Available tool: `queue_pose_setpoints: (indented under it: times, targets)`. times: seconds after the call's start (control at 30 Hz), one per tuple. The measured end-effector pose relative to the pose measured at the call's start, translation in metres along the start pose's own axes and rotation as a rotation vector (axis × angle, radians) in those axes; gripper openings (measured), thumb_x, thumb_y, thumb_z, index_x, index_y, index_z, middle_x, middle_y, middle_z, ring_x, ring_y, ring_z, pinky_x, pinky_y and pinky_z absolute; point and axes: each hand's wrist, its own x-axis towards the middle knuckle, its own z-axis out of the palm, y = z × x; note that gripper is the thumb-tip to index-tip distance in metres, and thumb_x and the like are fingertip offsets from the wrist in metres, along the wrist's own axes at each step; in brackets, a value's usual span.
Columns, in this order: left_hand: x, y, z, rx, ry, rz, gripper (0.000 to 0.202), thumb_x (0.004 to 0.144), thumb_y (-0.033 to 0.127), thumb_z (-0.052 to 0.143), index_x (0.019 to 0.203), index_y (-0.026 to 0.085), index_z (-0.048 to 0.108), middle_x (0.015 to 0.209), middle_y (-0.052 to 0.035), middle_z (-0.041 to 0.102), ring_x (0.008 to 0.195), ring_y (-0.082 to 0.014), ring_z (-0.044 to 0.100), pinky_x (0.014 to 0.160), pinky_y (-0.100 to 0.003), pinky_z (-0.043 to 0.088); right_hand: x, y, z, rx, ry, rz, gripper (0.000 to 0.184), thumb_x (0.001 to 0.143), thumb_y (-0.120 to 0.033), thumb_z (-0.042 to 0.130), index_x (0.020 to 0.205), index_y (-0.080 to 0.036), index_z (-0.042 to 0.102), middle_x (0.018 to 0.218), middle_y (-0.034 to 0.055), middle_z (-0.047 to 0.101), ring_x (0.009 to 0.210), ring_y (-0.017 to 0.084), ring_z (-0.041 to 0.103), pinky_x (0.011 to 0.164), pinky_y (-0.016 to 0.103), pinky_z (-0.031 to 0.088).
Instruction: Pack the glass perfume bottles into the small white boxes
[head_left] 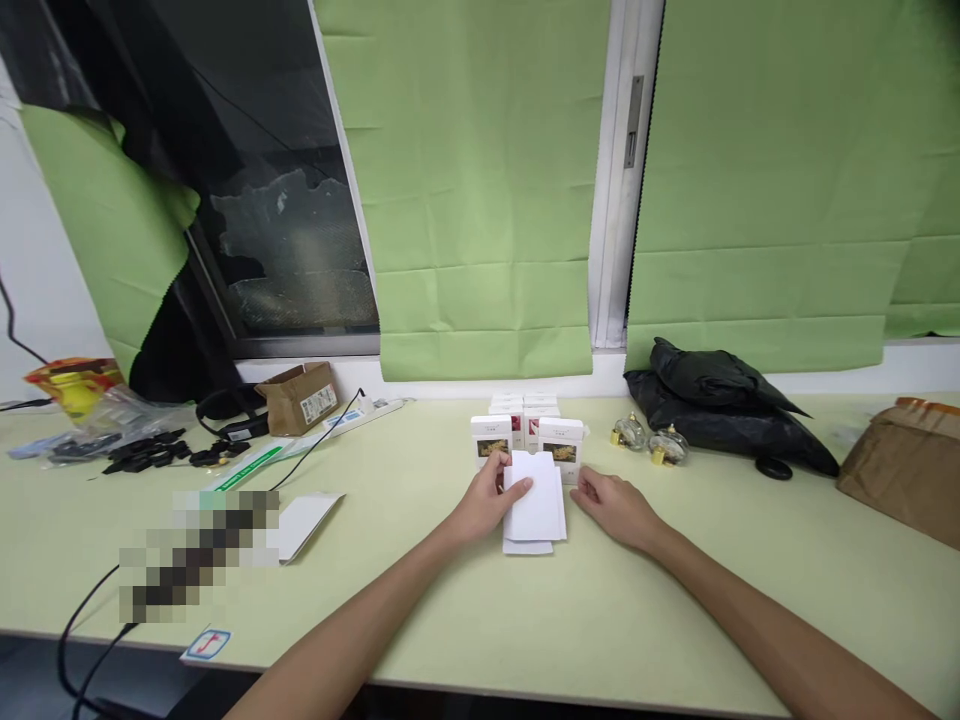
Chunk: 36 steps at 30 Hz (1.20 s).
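Over the smooth, pale worktop (pixel 435 620), the left hand (pixel 484 503) pinches flat white cards (pixel 538 505) between thumb and fingers. The right hand (pixel 621 510) curls beside a printed rectangular carton (pixel 561 434); whether its grip holds anything, I cannot tell. Behind hangs creased green fabric (pixel 487 200).

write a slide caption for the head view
Left hand holding flat white pieces over a table, right hand beside a small white box.
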Motion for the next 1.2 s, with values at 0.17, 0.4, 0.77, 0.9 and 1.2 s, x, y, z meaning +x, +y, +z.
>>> queue_pose_setpoints:
  times: [0.17,0.4,0.77,0.9,1.2]
  targets:
    - [0.0,0.0,0.002,0.016,-0.001,0.008,0.043,0.093,0.06,0.069,0.108,0.025,0.05,0.108,-0.0045,0.067,0.093,-0.02,0.065,0.075,-0.032,0.051,0.0,0.002,0.001,-0.004,0.007,-0.018,0.022,0.104,-0.039,0.05,0.087,-0.024,0.05,0.085,0.0005,0.07,0.076,0.018,0.061,0.065,0.028,0.03]
    - [-0.003,0.006,0.002,0.144,0.052,0.039,0.04,0.095,0.059,0.066,0.111,0.025,0.052,0.105,-0.0029,0.067,0.091,-0.0199,0.062,0.074,-0.031,0.047,-0.001,0.0,-0.001,0.013,-0.002,-0.02,0.021,0.104,-0.039,0.049,0.089,-0.024,0.052,0.087,0.0013,0.07,0.078,0.019,0.062,0.066,0.028,0.03]
    - [-0.005,0.01,0.001,0.284,0.087,0.052,0.037,0.097,0.058,0.061,0.113,0.026,0.051,0.1,-0.0007,0.065,0.085,-0.0182,0.056,0.071,-0.029,0.044,-0.004,-0.002,-0.005,0.028,-0.003,-0.036,0.022,0.103,-0.041,0.048,0.09,-0.024,0.053,0.087,0.0007,0.071,0.079,0.019,0.063,0.066,0.028,0.031]
    - [-0.006,0.011,0.0,0.327,0.103,0.063,0.037,0.098,0.058,0.059,0.114,0.025,0.051,0.1,-0.0011,0.065,0.082,-0.0179,0.055,0.07,-0.029,0.044,-0.003,-0.003,-0.004,0.038,0.005,-0.042,0.024,0.104,-0.041,0.048,0.088,-0.024,0.052,0.085,0.0011,0.071,0.077,0.019,0.063,0.066,0.028,0.031]
    - [-0.01,0.017,-0.002,0.492,0.085,0.124,0.035,0.1,0.056,0.058,0.114,0.024,0.055,0.101,-0.0022,0.068,0.083,-0.0194,0.058,0.072,-0.032,0.042,-0.002,0.0,-0.003,0.024,0.006,-0.045,0.024,0.103,-0.042,0.048,0.087,-0.024,0.051,0.085,0.0008,0.07,0.077,0.019,0.062,0.065,0.028,0.031]
